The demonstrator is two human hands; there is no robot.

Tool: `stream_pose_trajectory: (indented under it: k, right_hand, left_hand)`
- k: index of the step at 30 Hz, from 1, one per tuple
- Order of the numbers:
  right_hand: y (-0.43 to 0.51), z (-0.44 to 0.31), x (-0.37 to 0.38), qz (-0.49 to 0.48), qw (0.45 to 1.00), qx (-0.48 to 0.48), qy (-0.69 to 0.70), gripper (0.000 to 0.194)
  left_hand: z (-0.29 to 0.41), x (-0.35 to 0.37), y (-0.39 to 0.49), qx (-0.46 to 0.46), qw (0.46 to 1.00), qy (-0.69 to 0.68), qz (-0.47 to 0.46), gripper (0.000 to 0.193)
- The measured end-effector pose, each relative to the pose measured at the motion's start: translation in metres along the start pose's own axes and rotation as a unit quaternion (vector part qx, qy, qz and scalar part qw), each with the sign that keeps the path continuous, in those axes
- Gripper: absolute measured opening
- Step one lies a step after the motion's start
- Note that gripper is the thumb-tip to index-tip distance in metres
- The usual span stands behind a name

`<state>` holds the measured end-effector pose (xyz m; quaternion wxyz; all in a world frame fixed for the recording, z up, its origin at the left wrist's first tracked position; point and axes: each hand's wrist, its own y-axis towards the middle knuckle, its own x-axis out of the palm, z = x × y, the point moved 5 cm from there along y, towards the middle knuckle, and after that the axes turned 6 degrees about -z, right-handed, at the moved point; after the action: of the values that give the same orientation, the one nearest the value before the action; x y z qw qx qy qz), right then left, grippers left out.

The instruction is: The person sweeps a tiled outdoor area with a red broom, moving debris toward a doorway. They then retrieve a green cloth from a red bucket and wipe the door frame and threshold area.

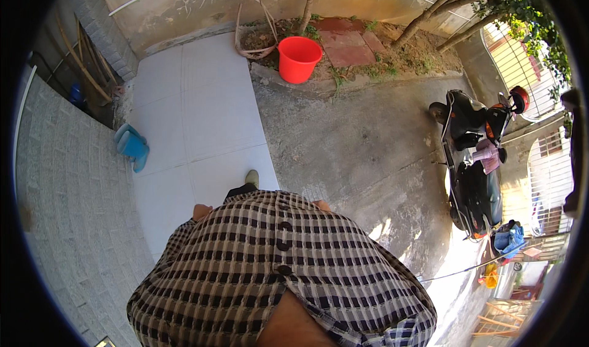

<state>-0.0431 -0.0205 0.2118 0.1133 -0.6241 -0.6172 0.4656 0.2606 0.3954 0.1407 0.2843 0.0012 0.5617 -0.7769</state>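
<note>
My left hand (201, 211) shows only in part beside the checked shirt (248, 236), over the white tiled strip. A small part of my right hand (321, 205) shows past the shirt's other side, above the concrete. The shirt hides most of both hands, so whether they hold anything cannot be told. One shoe (251, 177) stands on the tiles ahead of me. Farther ahead, a red plastic bucket (299, 66) stands upright at the edge of a soil bed, and a woven-strap basket (256, 51) with a tall handle is close to its left.
Blue rubber boots (133, 148) stand by the brick wall (73, 186) at left. Long wooden poles (85, 66) lean in the corner. A black motor scooter (474, 163) is parked at right. Trees (414, 27) and reddish slabs (345, 48) are in the soil bed.
</note>
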Motion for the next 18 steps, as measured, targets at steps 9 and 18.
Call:
stream_pose_trajectory:
  k: [9,18]
  right_hand:
    - [-0.062,0.055,-0.011,-0.058,0.982,0.176,0.045,0.027]
    - [0.004,0.115,0.053,-0.037,0.98,0.194,0.019,0.03]
  left_hand:
    - [0.175,-0.055,-0.017,0.038,0.99,-0.127,0.042,0.026]
    - [0.255,0.003,-0.038,0.108,0.976,-0.159,-0.106,0.026]
